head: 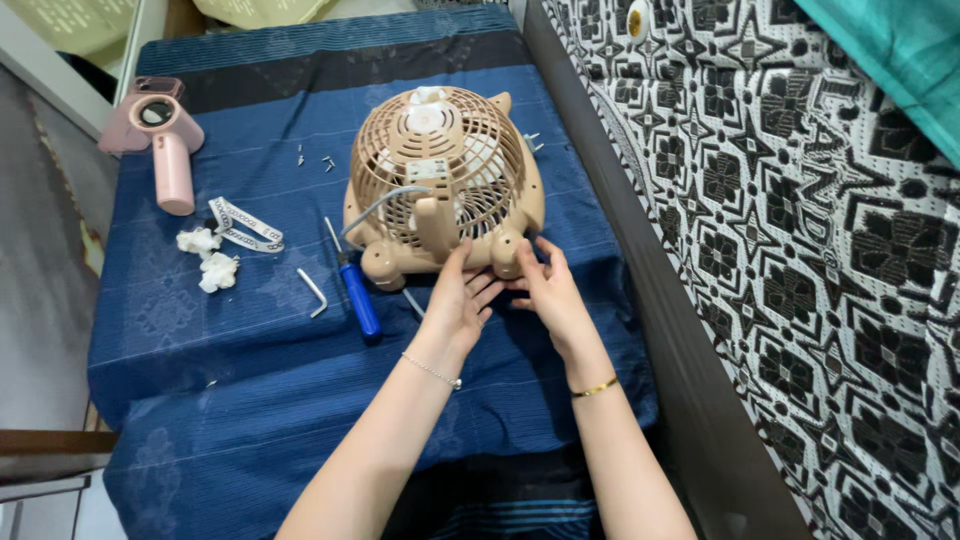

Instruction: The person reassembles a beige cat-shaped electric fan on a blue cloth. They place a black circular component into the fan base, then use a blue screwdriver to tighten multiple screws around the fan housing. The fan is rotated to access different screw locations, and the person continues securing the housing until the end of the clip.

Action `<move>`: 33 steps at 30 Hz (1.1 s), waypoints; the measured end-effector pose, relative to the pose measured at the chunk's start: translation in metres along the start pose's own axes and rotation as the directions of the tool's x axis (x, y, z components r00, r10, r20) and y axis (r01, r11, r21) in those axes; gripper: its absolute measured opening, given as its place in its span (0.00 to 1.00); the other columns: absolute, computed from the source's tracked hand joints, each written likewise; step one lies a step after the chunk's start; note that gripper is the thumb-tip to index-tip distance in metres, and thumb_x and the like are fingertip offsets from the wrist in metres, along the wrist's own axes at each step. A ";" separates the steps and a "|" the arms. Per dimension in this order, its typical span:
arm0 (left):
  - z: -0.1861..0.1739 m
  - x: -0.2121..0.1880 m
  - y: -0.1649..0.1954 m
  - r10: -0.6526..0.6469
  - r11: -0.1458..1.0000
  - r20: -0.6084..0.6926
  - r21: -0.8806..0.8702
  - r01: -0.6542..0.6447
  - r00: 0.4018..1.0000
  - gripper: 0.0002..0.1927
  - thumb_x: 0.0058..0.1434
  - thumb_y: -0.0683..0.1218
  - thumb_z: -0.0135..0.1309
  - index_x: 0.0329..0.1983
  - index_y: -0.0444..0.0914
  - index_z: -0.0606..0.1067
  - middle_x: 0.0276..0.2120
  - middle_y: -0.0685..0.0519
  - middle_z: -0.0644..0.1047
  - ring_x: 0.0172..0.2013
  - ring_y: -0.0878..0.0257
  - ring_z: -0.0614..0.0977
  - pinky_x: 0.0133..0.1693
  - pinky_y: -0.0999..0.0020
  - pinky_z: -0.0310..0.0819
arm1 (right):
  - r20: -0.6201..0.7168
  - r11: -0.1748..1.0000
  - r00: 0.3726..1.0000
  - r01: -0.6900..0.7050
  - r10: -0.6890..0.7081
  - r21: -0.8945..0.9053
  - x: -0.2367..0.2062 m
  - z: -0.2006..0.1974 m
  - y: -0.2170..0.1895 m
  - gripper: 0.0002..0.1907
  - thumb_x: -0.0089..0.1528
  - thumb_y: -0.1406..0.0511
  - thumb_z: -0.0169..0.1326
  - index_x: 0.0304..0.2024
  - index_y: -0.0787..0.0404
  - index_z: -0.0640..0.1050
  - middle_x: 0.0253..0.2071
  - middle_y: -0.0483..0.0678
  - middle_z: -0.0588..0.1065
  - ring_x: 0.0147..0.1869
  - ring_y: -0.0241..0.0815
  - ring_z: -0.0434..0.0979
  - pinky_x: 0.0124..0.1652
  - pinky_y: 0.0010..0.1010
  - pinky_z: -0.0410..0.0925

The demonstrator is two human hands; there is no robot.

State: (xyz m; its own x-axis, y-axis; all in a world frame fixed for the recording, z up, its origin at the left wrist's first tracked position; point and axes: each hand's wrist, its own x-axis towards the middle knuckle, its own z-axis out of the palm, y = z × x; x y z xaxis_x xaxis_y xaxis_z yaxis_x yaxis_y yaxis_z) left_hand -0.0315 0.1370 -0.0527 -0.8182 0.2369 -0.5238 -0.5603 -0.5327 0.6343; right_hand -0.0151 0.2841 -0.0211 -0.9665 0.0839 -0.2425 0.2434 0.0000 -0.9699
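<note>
both hands [505, 290] touch fan [445, 180] on blue cloth [250, 350].

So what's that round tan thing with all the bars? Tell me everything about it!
It is a small fan of tan plastic, lying on the blue cloth with its round slatted cage facing up. White blades show through the slats. Rounded feet or lugs stick out around its rim, and a grey cable curls off its left side. The left hand and the right hand both touch its near edge with their fingertips. A blue-handled screwdriver lies just left of it.
</note>
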 end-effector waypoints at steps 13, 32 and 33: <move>-0.075 -0.123 0.060 0.258 0.932 0.267 0.184 -0.312 0.929 0.26 0.70 0.57 0.43 0.62 0.37 0.73 0.49 0.49 0.82 0.47 0.63 0.81 0.45 0.70 0.67 | -0.054 0.865 0.994 -0.057 0.096 0.499 -0.010 0.040 0.024 0.34 0.59 0.45 0.57 0.60 0.58 0.72 0.50 0.45 0.77 0.50 0.40 0.77 0.47 0.35 0.70; -0.161 0.001 0.206 0.933 -0.099 0.129 0.990 -0.104 0.336 0.07 0.57 0.49 0.64 0.37 0.44 0.84 0.38 0.52 0.81 0.44 0.50 0.81 0.45 0.52 0.72 | -0.149 0.734 0.954 -0.096 0.261 0.672 -0.007 0.082 0.051 0.37 0.55 0.43 0.60 0.60 0.54 0.72 0.52 0.42 0.71 0.54 0.39 0.69 0.56 0.31 0.65; -0.159 0.006 0.209 0.936 -0.102 0.120 0.992 -0.071 0.330 0.08 0.55 0.49 0.65 0.38 0.44 0.84 0.38 0.52 0.81 0.45 0.51 0.80 0.45 0.52 0.71 | -0.152 0.731 0.953 -0.093 0.262 0.676 -0.008 0.081 0.050 0.37 0.55 0.43 0.61 0.60 0.55 0.72 0.51 0.42 0.71 0.53 0.39 0.69 0.56 0.31 0.65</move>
State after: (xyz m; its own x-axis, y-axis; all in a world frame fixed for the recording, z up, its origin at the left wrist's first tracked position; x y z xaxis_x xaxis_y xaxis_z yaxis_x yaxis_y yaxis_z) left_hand -0.1333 -0.1018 -0.0138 -0.8102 -0.3229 0.4892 -0.0124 0.8438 0.5365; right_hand -0.0020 0.2023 -0.0691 -0.8452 0.2312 -0.4818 0.2130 -0.6811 -0.7006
